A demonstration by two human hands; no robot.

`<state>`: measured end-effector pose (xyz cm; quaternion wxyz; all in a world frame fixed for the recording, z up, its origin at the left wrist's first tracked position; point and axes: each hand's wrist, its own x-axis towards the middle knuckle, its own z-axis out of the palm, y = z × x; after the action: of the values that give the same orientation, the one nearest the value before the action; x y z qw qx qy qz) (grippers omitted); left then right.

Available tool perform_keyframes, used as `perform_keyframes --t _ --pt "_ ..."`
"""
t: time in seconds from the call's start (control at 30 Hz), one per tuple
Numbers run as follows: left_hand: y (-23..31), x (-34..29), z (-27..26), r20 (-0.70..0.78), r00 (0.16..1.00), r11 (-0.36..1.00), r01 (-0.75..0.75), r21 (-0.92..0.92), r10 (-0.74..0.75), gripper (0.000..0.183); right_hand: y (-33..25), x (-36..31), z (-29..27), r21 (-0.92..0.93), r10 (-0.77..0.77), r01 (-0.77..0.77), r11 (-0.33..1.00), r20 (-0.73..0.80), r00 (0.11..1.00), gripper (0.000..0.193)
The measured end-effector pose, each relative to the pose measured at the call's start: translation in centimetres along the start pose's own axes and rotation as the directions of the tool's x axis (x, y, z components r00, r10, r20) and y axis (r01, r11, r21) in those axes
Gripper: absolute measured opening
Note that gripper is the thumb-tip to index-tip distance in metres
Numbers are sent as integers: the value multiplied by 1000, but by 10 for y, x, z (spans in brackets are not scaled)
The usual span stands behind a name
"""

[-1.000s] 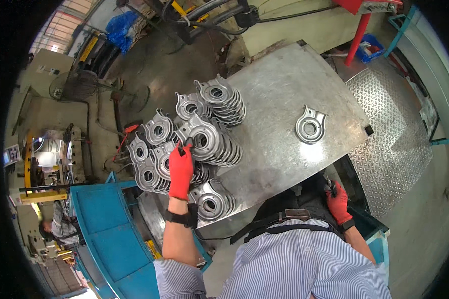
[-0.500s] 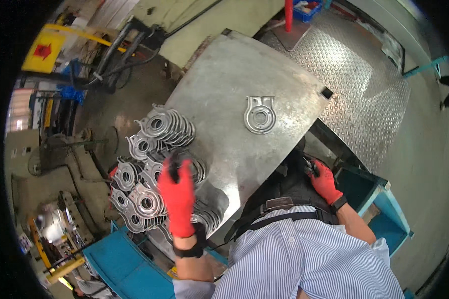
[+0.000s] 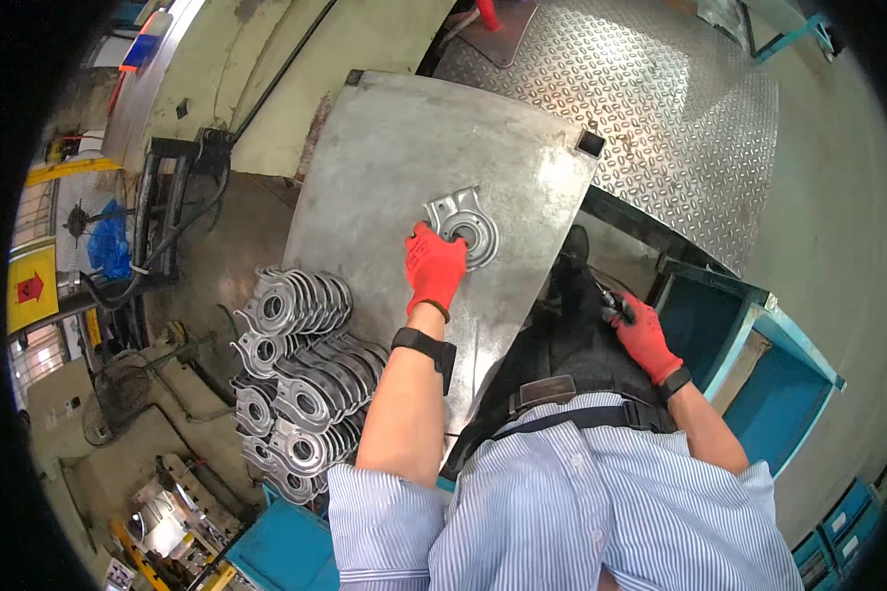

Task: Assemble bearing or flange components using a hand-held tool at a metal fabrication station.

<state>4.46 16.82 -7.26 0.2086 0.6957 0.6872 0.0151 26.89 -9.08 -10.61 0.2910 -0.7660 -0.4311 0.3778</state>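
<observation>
A stamped metal bracket (image 3: 475,234) with a round raised ring and a flanged end lies slightly turned on the steel table (image 3: 365,148). My left hand (image 3: 434,266), in a red glove, is closed on the near left edge of this bracket. Beside my thigh, away from the tabletop, my right hand (image 3: 646,343), also red-gloved, is closed round a small dark object (image 3: 616,307) with a thin metallic tip; its kind is not clear. Stacks of similar brackets (image 3: 310,379) stand overlapping along the table's left side, partly behind my left forearm.
A blue metal bin (image 3: 784,384) stands at my right. Beyond the table's right edge lies a diamond-plate platform (image 3: 660,118). A blue panel (image 3: 284,547) sits below the stacks. A dark pipe frame (image 3: 168,207) and a yellow sign (image 3: 32,286) are at the left.
My left hand has moved from above the stacks to the single bracket and taken hold of it. The bracket has turned. My right hand stays in place; the view has shifted.
</observation>
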Motion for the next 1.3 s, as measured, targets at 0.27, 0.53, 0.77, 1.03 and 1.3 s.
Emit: perform_keyframes --t 0.27,0.53,0.77,1.03,1.3 --pt "-31 -63 39 490 868 446 470 -762 -77 22 -39 16 9 -101 -202 211 972 88 975 42" --pt "-33 -87 69 263 959 644 265 -718 -101 24 -42 31 33 -200 -294 333 922 200 935 40" --pt "-30 -88 67 216 972 651 223 -725 -92 27 -41 36 46 -244 -311 344 907 165 936 39" --pt "-22 -92 55 187 975 821 205 -532 -122 29 -35 35 52 -291 -299 334 897 161 941 39" --pt "-39 -84 83 193 973 703 223 -676 -123 31 -42 30 55 -323 -266 296 899 133 955 35"
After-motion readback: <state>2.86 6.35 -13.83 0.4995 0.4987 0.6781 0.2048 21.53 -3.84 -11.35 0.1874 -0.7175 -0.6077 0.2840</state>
